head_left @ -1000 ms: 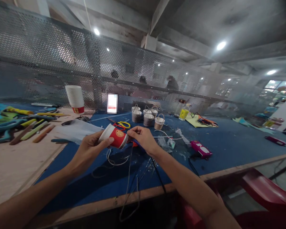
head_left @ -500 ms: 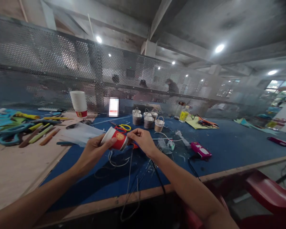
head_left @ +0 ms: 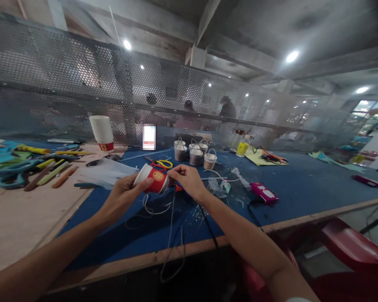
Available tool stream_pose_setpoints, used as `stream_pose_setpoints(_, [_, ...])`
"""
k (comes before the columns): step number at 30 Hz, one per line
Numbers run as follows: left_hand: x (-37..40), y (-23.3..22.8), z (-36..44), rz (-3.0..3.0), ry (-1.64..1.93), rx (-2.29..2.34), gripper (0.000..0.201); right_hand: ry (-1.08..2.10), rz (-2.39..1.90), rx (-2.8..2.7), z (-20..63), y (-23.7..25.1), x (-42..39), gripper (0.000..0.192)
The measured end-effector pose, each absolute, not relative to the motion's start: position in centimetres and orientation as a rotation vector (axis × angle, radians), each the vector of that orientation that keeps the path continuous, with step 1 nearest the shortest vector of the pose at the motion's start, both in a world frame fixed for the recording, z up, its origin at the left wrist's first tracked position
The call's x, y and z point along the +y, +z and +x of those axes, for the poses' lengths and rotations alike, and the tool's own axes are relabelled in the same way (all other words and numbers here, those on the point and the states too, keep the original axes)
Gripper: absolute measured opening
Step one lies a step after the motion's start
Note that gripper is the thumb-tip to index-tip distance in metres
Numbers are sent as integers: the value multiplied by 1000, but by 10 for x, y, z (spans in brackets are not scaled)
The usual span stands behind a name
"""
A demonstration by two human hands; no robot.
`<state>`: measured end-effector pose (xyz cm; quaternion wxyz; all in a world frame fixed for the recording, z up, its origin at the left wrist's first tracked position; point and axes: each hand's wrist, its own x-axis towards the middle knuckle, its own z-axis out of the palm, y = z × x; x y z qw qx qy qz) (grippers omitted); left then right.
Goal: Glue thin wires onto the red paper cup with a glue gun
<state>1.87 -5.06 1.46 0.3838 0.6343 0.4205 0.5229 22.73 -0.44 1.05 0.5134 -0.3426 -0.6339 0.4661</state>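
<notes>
Near the middle of the frame, above the blue tabletop point(head_left: 302, 188), both hands work on a red paper cup point(head_left: 151, 179) held on its side, its white mouth turned to the left. The left hand point(head_left: 121, 197) wraps around the cup from below, thumb pressed on its red wall. The right hand point(head_left: 187, 180) meets the cup's base, its fingertips point(head_left: 174, 172) pinched together there on something too small to make out. Just below the hands, loose wire point(head_left: 154, 207) curls on the tabletop, and a thin strand hangs over the wooden front edge. To the right lies a pink glue gun point(head_left: 264, 193). Farther back, behind the cup, yellow-handled scissors point(head_left: 162, 163) rest near four small handled baskets point(head_left: 195, 154). At the left, coloured sticks and tools point(head_left: 38, 165) are scattered, with a stack of white cups point(head_left: 101, 132) beyond them. A perforated metal screen point(head_left: 66, 96) closes the far side.
</notes>
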Motion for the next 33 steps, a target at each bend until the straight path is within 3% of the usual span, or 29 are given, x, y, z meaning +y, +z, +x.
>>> stream_pose_setpoints(13, [-48, 23, 23, 1576, 1283, 1055, 33, 1014, -794, -1526, 229, 10, -3, 33])
stream_pose_setpoints(33, [-39, 10, 21, 1464, 1337, 1028, 30, 797, -766, -1727, 229, 17, -18, 25])
